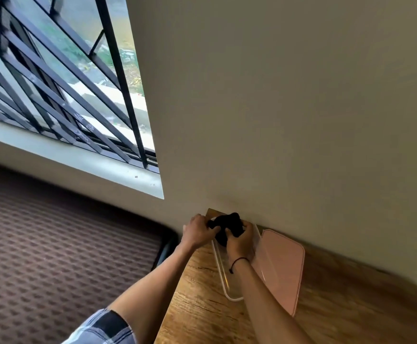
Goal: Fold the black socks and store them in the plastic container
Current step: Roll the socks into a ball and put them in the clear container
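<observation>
A bundle of black socks is held over the far end of a clear plastic container that lies on the wooden table. My left hand grips the bundle's left side. My right hand grips its right side, with a black band on that wrist. The socks look bunched up; part of the bundle reaches down inside the container. My right forearm crosses over the container and hides much of it.
A pink lid lies on the table just right of the container, against the beige wall. A barred window is at upper left. Patterned brown floor covering lies left of the table edge.
</observation>
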